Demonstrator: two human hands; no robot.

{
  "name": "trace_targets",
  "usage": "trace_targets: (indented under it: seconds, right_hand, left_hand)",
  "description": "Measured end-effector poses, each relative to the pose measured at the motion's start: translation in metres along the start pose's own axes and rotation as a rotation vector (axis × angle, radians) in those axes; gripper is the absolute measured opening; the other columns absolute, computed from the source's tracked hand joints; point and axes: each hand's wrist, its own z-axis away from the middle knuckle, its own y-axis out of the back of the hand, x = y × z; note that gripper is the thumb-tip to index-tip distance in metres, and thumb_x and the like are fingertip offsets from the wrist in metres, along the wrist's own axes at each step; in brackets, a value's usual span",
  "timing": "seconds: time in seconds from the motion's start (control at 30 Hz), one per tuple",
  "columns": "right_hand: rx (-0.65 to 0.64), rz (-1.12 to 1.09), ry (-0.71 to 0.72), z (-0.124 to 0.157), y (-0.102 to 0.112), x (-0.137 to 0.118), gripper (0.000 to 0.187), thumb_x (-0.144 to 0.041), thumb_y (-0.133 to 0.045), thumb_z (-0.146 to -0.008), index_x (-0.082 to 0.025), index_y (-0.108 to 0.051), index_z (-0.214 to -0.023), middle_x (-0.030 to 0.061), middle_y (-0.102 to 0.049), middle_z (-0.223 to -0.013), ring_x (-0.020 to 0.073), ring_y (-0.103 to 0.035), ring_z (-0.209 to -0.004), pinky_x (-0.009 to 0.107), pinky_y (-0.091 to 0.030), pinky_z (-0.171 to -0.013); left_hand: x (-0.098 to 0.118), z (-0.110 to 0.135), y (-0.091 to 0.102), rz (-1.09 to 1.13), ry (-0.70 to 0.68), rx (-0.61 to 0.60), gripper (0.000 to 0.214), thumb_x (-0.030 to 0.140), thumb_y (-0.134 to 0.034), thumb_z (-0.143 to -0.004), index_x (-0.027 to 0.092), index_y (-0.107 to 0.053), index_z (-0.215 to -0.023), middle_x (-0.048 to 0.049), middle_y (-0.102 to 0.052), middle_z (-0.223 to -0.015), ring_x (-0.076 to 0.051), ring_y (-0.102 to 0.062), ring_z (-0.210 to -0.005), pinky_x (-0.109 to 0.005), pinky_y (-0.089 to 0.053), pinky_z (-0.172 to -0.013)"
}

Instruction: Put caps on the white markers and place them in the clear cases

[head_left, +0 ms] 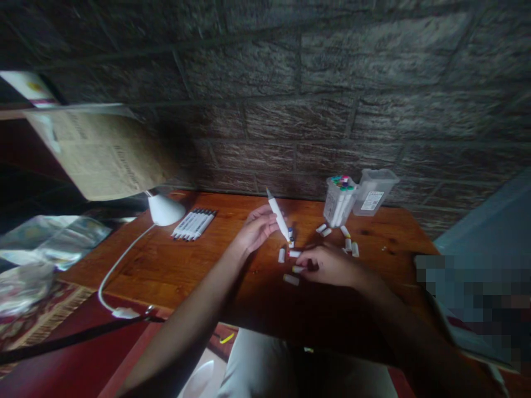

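Note:
My left hand (258,228) holds a white marker (279,218) tilted above the wooden table (174,265), its uncapped tip pointing up and back. My right hand (327,265) rests low on the table with its fingers pinched on a small white cap (297,269). Several loose white caps (291,279) lie around both hands. Just behind them stands a clear plastic box (339,202) full of upright markers with coloured ends.
An empty clear box lid (375,192) leans beside the marker box. A row of several capped markers (194,224) lies at the left near a white lamp base (166,210) and its cord (114,271). A brick wall (290,83) backs the table.

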Motion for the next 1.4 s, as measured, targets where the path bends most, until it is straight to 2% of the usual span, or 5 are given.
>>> trace_targets:
  seconds: [0.2, 0.33, 0.57, 0.8, 1.4]
  right_hand:
    - [0.085, -0.085, 0.081, 0.0, 0.002, 0.001, 0.011, -0.015, -0.066, -0.078, -0.016, -0.073, -0.085, 0.0015, -0.067, -0.077, 0.0125, -0.057, -0.067, 0.023, -0.04, -0.063]
    - [0.159, -0.233, 0.075, 0.001, 0.005, 0.003, 0.019, -0.022, -0.064, -0.083, -0.015, -0.074, -0.097, 0.0041, -0.069, -0.083, 0.0137, -0.06, -0.069, 0.025, -0.043, -0.063]
    - [0.532, -0.418, -0.014, 0.005, 0.015, 0.014, 0.025, -0.036, -0.064, -0.087, -0.019, -0.073, -0.103, 0.0041, -0.072, -0.089, 0.0142, -0.06, -0.068, 0.027, -0.046, -0.061]
    - [0.815, -0.388, 0.066, 0.004, 0.016, 0.0, 0.017, -0.027, -0.067, -0.086, -0.02, -0.069, -0.102, -0.0019, -0.059, -0.074, 0.0084, -0.049, -0.056, 0.023, -0.039, -0.051]
    - [0.891, -0.287, 0.182, 0.007, 0.022, -0.015, 0.022, -0.021, -0.066, -0.089, -0.024, -0.073, -0.109, 0.0026, -0.063, -0.094, 0.0081, -0.053, -0.062, 0.024, -0.045, -0.055]
  left_hand:
    - [0.001, 0.001, 0.0, -0.004, -0.017, -0.003, 0.031, 0.01, -0.082, -0.061, 0.014, -0.071, -0.09, -0.0022, -0.076, -0.081, -0.014, -0.073, -0.07, -0.022, -0.06, -0.07]
    - [0.0, 0.0, 0.002, -0.001, -0.015, -0.008, 0.03, 0.011, -0.082, -0.061, 0.015, -0.071, -0.089, -0.0013, -0.076, -0.081, -0.013, -0.073, -0.069, -0.022, -0.06, -0.07]
    - [-0.006, 0.004, 0.002, -0.041, 0.009, -0.106, 0.034, 0.013, -0.086, -0.063, 0.016, -0.073, -0.094, -0.0036, -0.078, -0.085, -0.014, -0.073, -0.074, -0.024, -0.06, -0.075]
    - [-0.015, 0.014, -0.004, -0.148, 0.074, -0.21, 0.037, 0.016, -0.092, -0.054, 0.014, -0.076, -0.087, -0.0057, -0.079, -0.083, -0.016, -0.073, -0.07, -0.025, -0.058, -0.069]
    - [-0.012, 0.019, -0.01, -0.264, 0.192, -0.255, 0.039, 0.022, -0.094, -0.051, 0.013, -0.079, -0.086, -0.0085, -0.078, -0.077, -0.017, -0.072, -0.065, -0.027, -0.058, -0.065]
